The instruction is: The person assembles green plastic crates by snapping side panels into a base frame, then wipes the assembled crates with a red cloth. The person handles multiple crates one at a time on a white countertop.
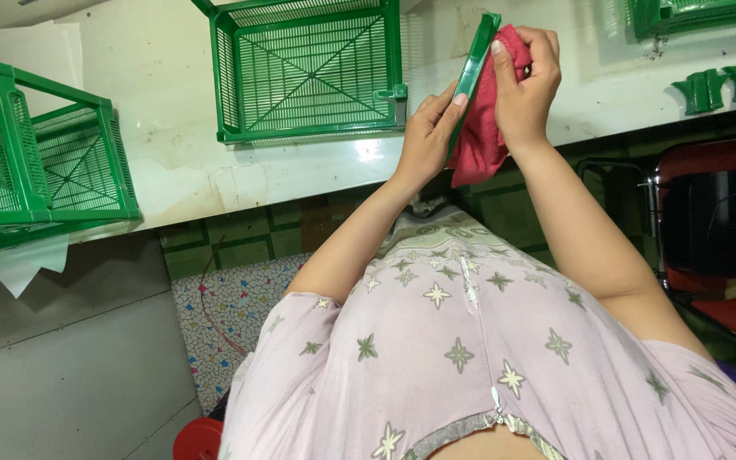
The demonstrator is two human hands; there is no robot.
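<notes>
My left hand [426, 136] grips the lower edge of a flat green plastic panel [475, 68], held edge-on and upright above the worktop's front edge. My right hand [525, 81] presses a red cloth [477, 145] against the panel's right face, and the cloth hangs down below both hands. The panel's far face is hidden.
An assembled green mesh crate [308, 68] sits on the white worktop [172, 162] just left of my hands. Another green crate [36, 162] stands at the far left, a third [692, 15] at the top right. Small green plastic pieces [726, 83] lie right. A red chair [717, 247] stands lower right.
</notes>
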